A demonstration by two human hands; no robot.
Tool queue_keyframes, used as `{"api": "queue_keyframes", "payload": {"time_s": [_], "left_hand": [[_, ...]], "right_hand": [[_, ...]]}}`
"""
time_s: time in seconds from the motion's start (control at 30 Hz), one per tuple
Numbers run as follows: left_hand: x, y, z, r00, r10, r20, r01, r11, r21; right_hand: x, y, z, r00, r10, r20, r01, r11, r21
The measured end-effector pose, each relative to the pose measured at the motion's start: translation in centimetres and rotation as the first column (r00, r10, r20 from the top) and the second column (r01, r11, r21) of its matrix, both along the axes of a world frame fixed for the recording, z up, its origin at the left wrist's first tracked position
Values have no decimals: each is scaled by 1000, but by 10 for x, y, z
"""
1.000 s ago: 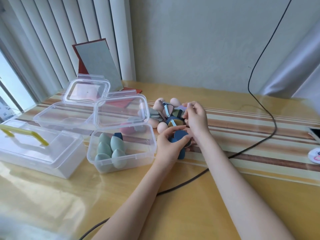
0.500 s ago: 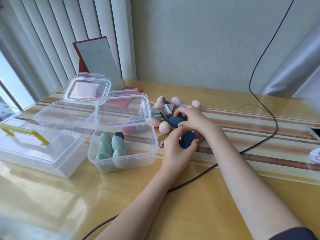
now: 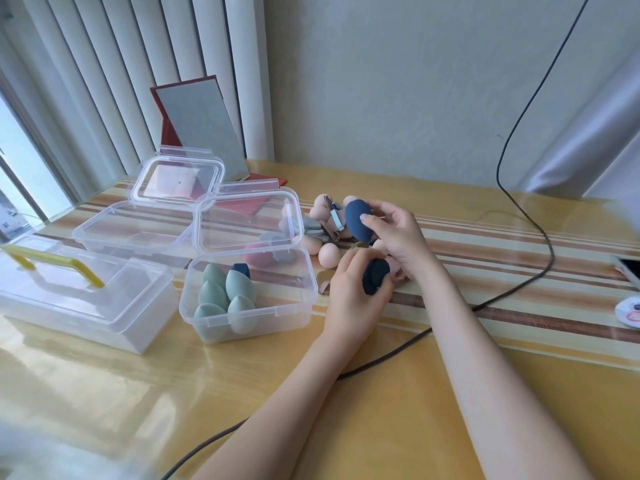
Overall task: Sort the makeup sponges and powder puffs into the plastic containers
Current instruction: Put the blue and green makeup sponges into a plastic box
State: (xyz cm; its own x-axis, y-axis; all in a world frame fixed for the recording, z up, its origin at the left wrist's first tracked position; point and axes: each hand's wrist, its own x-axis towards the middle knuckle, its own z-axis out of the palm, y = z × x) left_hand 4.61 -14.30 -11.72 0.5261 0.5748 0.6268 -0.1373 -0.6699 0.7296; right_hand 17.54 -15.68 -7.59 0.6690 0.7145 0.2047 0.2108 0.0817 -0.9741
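Note:
My right hand (image 3: 398, 233) pinches a dark blue egg-shaped sponge (image 3: 356, 218), lifted above the pile of loose pink sponges and grey puffs (image 3: 320, 233). My left hand (image 3: 349, 292) grips another dark blue sponge (image 3: 374, 275) just below it. Left of my hands stands a clear open container (image 3: 249, 317) holding several pale green sponges (image 3: 221, 296) and one dark blue sponge (image 3: 240, 270); its lid (image 3: 246, 220) stands raised behind. Through that lid a pink sponge (image 3: 258, 258) shows.
A second open clear container (image 3: 135, 233) sits further left, and a shut box with a yellow handle (image 3: 79, 289) at the left edge. A red-backed mirror (image 3: 197, 129) leans on the blinds. A black cable (image 3: 512, 192) crosses the table. A phone (image 3: 628, 268) lies at the right edge.
My right hand has picked a dark blue sponge out of the pile and raised it. My left hand has kept hold of its dark blue sponge and barely moved.

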Motion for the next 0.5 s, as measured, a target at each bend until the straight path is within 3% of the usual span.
{"api": "queue_keyframes", "payload": {"time_s": [0.13, 0.3, 0.4, 0.5], "left_hand": [[-9, -2, 8, 994, 75, 78, -70, 996, -57], [-26, -1, 34, 976, 127, 178, -107, 987, -117], [-47, 16, 53, 958, 180, 221, -149, 977, -152], [-73, 43, 68, 937, 253, 243, -210, 959, -191]], "right_hand": [[-18, -2, 8, 970, 138, -201, -109, 983, 147], [-34, -9, 16, 936, 269, -226, -226, 954, 198], [-43, -7, 18, 933, 334, -135, -319, 940, 117], [-56, 3, 22, 961, 249, 122, -239, 967, -90]]}}
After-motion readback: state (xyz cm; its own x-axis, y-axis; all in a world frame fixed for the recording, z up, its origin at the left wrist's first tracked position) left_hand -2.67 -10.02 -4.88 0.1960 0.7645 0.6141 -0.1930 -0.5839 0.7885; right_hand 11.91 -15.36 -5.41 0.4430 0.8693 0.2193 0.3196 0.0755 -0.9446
